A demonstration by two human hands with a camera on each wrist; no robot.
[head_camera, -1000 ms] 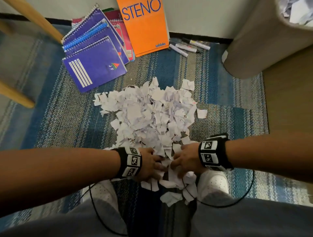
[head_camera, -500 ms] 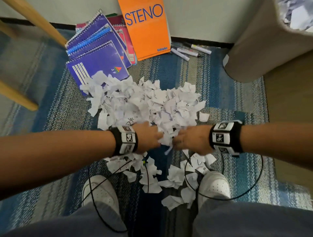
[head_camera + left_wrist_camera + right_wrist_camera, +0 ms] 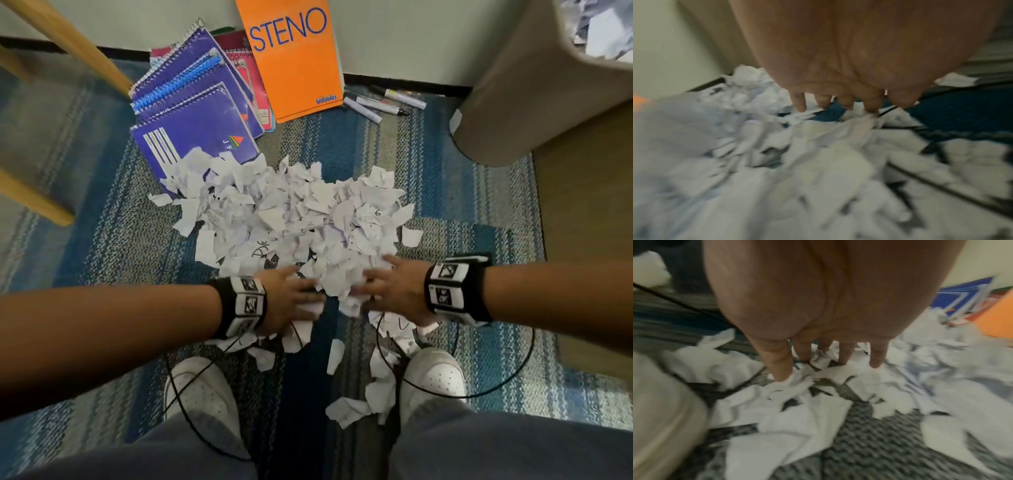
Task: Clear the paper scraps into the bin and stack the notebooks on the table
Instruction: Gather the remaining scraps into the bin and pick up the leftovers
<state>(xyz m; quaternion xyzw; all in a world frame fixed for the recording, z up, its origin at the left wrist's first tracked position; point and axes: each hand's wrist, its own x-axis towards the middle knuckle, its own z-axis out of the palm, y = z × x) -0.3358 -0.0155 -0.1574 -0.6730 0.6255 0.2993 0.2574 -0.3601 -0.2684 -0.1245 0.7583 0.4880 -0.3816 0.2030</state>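
- The paper scraps (image 3: 294,219) lie heaped on the rug, well apart from the bin (image 3: 534,85).
- Your left hand (image 3: 291,301) and right hand (image 3: 390,291) rest spread, holding nothing.
- Scraps are light and loose: scoop from both sides.

Dim indoor light, wrist views motion-blurred

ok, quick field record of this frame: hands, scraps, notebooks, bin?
left hand: open, fingers spread on the near edge of the pile
right hand: open, fingers spread on the same edge
white torn paper scraps: heaped on the blue striped rug, some overlapping the front notebook, strays by the white shoes
purple spiral notebooks: fanned on the rug, unstacked
beige bin: far right, scraps inside
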